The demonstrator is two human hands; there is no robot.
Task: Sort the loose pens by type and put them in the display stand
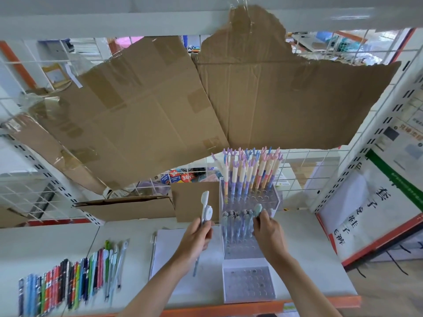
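Observation:
A clear tiered display stand (248, 287) sits on the white shelf right of centre. Its back tier holds several antler-topped pens (249, 172); its middle tier holds several blue-grey pens (235, 221); the front tier's holes show no pens. My left hand (198, 235) grips white paddle-topped pens (205, 207) upright, just left of the stand. My right hand (269, 232) pinches a pale green-topped pen (258, 209) over the middle tier. Loose coloured pens (68, 284) lie in a row at the shelf's front left.
A single pale pen (153, 248) lies beside a white sheet (167, 252) under my left arm. Torn cardboard (206, 92) hangs on the wire grid behind, and a low cardboard box (128, 208) stands at the back. An orange-edged sign (370, 216) leans at the right.

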